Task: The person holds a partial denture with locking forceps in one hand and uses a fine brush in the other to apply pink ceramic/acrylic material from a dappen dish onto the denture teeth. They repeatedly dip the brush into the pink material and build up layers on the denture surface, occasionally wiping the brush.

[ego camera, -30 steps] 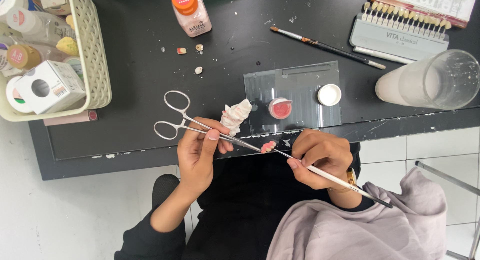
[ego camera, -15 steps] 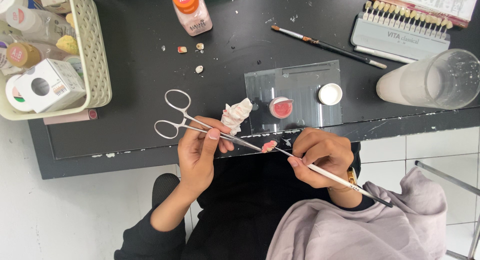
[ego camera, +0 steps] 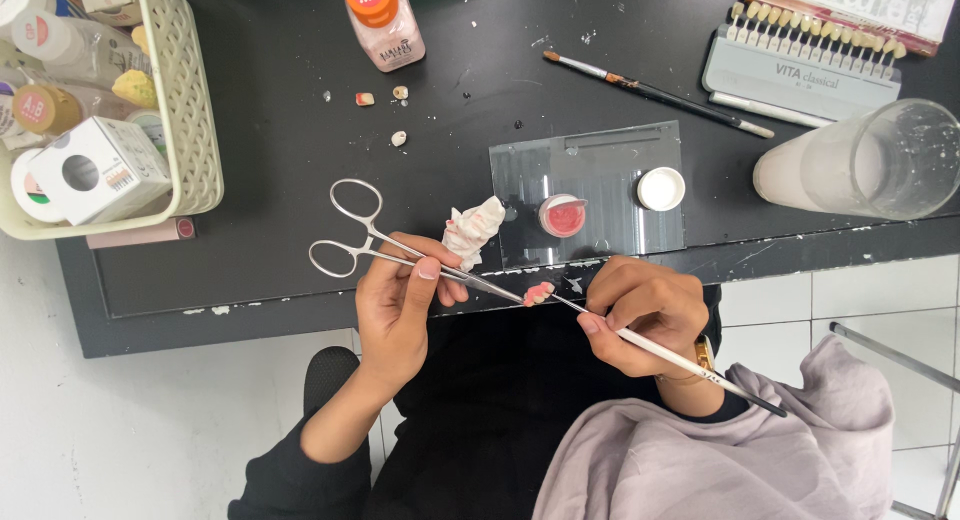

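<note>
Head view: our left hand [ego camera: 400, 305] grips steel scissor-handled forceps [ego camera: 400, 248] pinching 1 small, likely fragile pink dental piece [ego camera: 538, 293], while our right hand [ego camera: 640, 310] grips a thin white-handled brush [ego camera: 660, 350].

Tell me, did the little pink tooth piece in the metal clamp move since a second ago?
No. The pink tooth piece sits in the same spot just below the clear slab, as before.
</note>
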